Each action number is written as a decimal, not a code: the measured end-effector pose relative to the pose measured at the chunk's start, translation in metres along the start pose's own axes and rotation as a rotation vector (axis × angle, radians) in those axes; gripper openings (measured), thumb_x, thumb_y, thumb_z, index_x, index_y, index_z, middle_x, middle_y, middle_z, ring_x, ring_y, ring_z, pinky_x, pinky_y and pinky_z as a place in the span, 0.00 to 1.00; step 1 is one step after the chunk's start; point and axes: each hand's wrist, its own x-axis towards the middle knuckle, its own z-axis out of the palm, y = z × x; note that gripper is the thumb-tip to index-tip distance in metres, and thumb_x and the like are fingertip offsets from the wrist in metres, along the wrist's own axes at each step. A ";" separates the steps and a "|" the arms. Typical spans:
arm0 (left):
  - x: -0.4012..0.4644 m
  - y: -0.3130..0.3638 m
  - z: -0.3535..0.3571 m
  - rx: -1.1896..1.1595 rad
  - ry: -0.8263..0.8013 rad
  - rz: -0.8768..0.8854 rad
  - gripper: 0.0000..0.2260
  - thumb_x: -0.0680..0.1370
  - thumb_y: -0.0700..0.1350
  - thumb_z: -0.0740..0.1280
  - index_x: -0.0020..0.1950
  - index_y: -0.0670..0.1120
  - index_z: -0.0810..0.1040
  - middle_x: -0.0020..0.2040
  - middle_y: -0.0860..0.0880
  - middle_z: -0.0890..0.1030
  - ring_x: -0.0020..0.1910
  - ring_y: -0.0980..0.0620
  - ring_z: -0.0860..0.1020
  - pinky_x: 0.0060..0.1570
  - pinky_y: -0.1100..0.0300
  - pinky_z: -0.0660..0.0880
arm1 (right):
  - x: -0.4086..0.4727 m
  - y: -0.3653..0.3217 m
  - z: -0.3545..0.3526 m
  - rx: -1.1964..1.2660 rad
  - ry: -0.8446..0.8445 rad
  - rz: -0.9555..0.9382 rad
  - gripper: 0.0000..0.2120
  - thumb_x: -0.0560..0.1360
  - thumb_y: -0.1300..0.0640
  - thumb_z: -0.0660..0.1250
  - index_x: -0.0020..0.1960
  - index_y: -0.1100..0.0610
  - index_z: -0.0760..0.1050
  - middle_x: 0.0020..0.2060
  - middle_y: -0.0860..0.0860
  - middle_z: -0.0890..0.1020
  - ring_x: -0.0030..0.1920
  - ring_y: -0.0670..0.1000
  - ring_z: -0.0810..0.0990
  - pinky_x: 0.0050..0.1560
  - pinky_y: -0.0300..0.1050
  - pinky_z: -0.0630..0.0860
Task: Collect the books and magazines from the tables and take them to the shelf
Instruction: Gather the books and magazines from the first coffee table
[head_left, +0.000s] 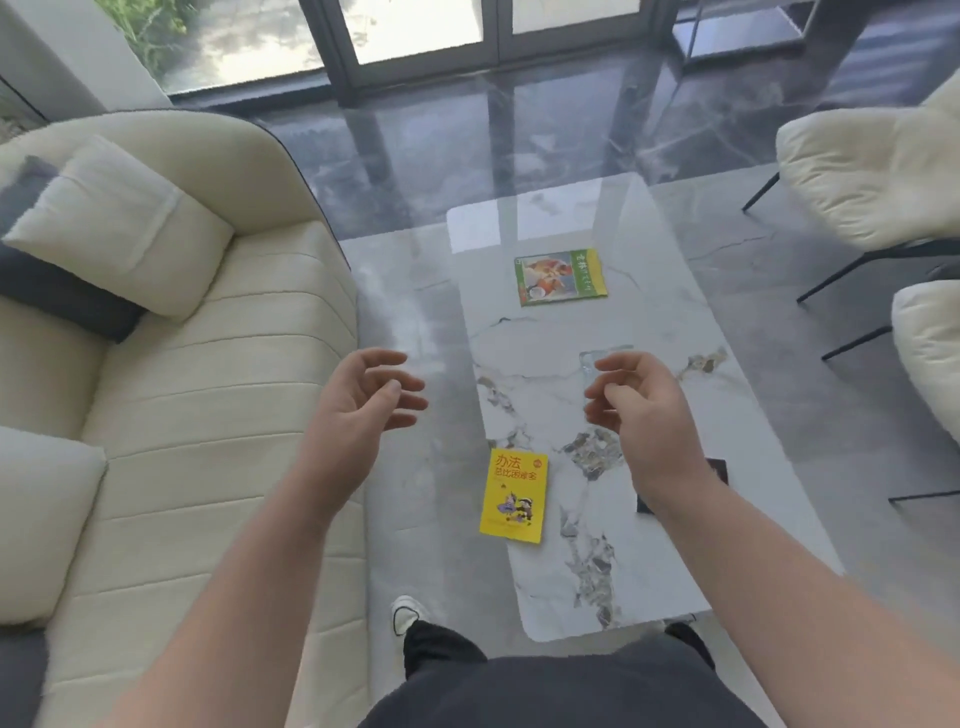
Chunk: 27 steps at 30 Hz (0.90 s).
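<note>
A yellow book (514, 496) lies near the left edge of the white marble coffee table (649, 545). Farther along the table lies a green and yellow book (561, 277) with a food picture on its cover. A dark book (719, 470) is mostly hidden under my right wrist. My left hand (363, 405) hovers over the floor left of the table, fingers spread and empty. My right hand (634, 405) hovers above the table's middle, fingers loosely curled and holding nothing. Both hands are above and beyond the yellow book.
A cream sofa (208, 389) with cushions runs along the left. Two cream chairs (872, 176) on dark legs stand to the right of the table. Glass doors (415, 31) are at the far end. My shoe (404, 613) is on the floor between sofa and table.
</note>
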 end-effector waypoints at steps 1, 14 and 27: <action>0.009 -0.001 -0.026 0.019 -0.026 -0.003 0.11 0.82 0.33 0.56 0.57 0.46 0.74 0.47 0.45 0.82 0.41 0.53 0.83 0.48 0.52 0.79 | -0.005 0.003 0.023 0.034 0.048 0.005 0.15 0.76 0.73 0.53 0.48 0.58 0.73 0.35 0.53 0.77 0.30 0.49 0.75 0.37 0.41 0.77; 0.114 0.013 -0.131 0.067 -0.305 -0.008 0.12 0.82 0.33 0.56 0.62 0.41 0.74 0.48 0.44 0.82 0.46 0.45 0.83 0.52 0.46 0.79 | -0.011 -0.001 0.145 0.146 0.304 -0.032 0.16 0.76 0.73 0.54 0.47 0.55 0.75 0.35 0.52 0.78 0.32 0.48 0.77 0.37 0.40 0.78; 0.304 0.030 -0.057 0.211 -0.531 -0.002 0.12 0.82 0.32 0.56 0.59 0.43 0.74 0.45 0.46 0.83 0.43 0.48 0.84 0.49 0.50 0.80 | 0.111 0.028 0.139 0.264 0.544 0.072 0.16 0.77 0.72 0.55 0.46 0.54 0.76 0.35 0.52 0.78 0.35 0.51 0.76 0.43 0.47 0.77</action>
